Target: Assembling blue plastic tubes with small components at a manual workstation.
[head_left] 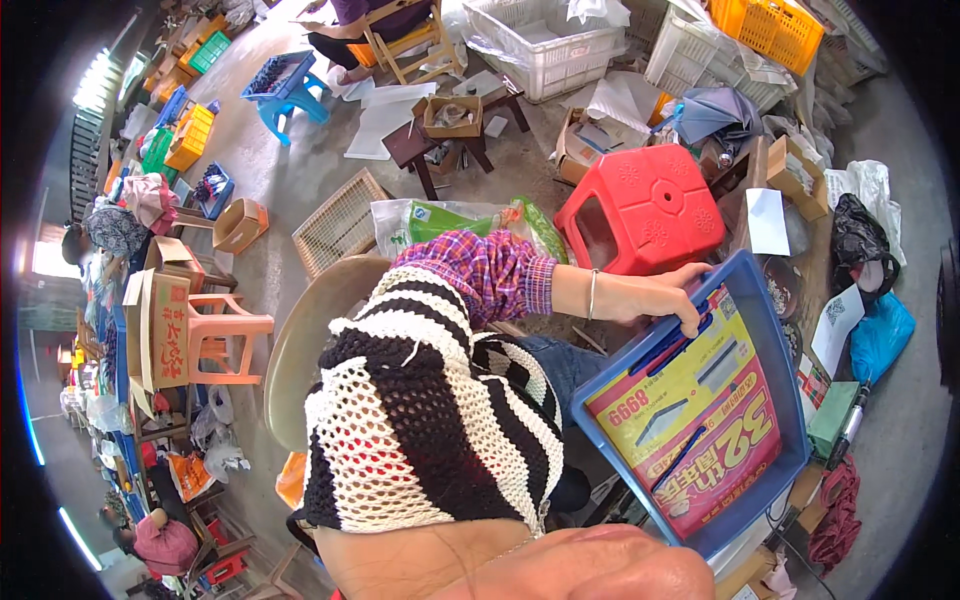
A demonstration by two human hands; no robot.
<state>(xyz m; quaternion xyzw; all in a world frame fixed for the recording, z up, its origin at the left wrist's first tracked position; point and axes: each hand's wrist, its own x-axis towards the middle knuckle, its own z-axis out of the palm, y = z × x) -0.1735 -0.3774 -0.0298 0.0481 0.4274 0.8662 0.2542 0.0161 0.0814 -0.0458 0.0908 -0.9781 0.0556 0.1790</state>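
Though cut off at the lower edge, knit-covered shoulder nearest, with checked sleeve [490,270] running out from it toward the right of the view. Judged from the turn of the body, the left arm. Bracelet [592,294] at the wrist.

Left hand [668,300] at the arm's end, fingers [690,322] hooked over the upper rim of the tray [592,405], closed on that rim near its far corner; thumb side hidden, so depth of the grip hard to tell. Right hand nowhere in view, so nothing to say of its fingers; left plainly the nearer, already touching.

Blue tray tilted, spreading down and to the right from the fingers, its bulk on the lap side of the grip rather than beyond it. Lined with a bright yellow and red card [700,420]; a few dark slim pieces lying on that.

Just beyond the hand, red stool [640,205], near but apart from the tray. Farther off on the floor, white crate [545,40].
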